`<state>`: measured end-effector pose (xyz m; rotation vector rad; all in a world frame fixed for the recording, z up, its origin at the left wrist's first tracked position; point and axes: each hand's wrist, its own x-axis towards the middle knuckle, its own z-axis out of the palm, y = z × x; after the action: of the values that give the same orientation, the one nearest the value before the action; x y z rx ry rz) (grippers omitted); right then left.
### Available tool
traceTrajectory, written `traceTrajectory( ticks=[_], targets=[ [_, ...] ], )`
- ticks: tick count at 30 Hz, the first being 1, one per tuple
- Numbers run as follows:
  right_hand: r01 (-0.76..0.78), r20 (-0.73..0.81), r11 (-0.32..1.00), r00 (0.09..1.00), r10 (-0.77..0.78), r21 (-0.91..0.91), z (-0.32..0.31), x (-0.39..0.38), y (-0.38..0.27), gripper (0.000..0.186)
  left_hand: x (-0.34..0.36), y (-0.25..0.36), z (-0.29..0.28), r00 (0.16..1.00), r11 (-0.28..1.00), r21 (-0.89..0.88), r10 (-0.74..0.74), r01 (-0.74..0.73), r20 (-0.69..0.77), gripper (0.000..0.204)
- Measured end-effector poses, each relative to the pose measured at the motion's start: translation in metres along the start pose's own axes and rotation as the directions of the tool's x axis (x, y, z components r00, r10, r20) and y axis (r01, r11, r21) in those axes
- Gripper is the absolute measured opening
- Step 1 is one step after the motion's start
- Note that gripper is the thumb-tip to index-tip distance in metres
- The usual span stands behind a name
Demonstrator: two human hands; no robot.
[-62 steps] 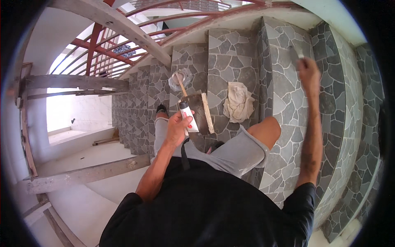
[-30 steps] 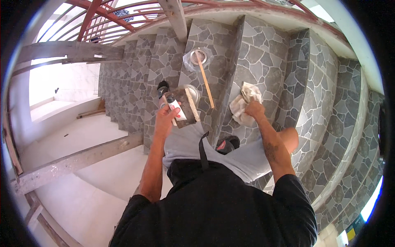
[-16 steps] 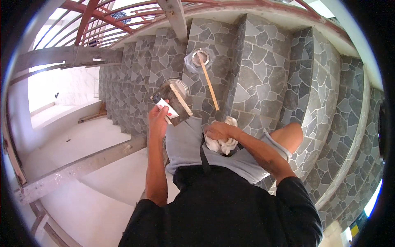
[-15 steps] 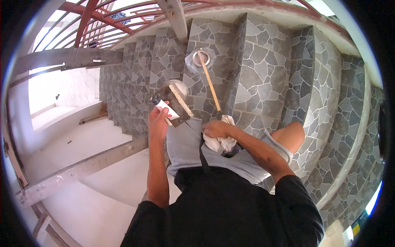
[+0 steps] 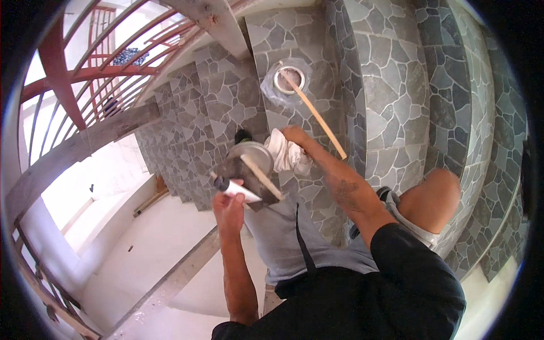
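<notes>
My left hand [image 5: 229, 211] is closed round a white squeeze tube [image 5: 242, 194] with a black cap. Right by the tube is a dark, stained board [image 5: 229, 168] with a pale wooden strip [image 5: 262, 177] along it, over my left thigh. Whether my left fingers also grip the board is hidden. Beyond the board, a round metal tin [image 5: 255, 152] stands partly covered. My right hand [image 5: 294, 135] reaches forward and grips a bunched white cloth [image 5: 287, 154], which hangs beside the tin's right side.
Farther ahead, an open can [image 5: 300, 72] wrapped in clear plastic holds a long wooden stick [image 5: 320, 120], jutting toward me. Stone-patterned steps [image 5: 391, 102] run around me. Red metal railing [image 5: 68, 73] and wooden beams [image 5: 73, 139] stand on the left.
My right hand has carried the white cloth forward from my lap to beside the tin. The view has shifted; my left hand still holds the tube by the board.
</notes>
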<state>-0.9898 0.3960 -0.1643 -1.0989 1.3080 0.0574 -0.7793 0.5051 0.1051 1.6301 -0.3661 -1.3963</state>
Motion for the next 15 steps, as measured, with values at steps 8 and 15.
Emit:
traceTrajectory(
  ticks=[8, 15],
  targets=[
    [0.081, 0.213, 0.909, 0.960, -0.181, 0.408, -0.044, -0.169, -0.105, 0.040, 0.084, 0.063, -0.005, 0.850, 0.944, 0.278, -0.289, 0.177, 0.440, 0.033],
    [0.047, 0.013, 0.532, 0.994, -0.107, 0.845, -0.061, -0.254, -0.162, 0.035, 0.091, 0.137, 0.039, 0.660, 0.837, 0.546, -0.433, 0.040, 0.614, 0.035]
  ],
)
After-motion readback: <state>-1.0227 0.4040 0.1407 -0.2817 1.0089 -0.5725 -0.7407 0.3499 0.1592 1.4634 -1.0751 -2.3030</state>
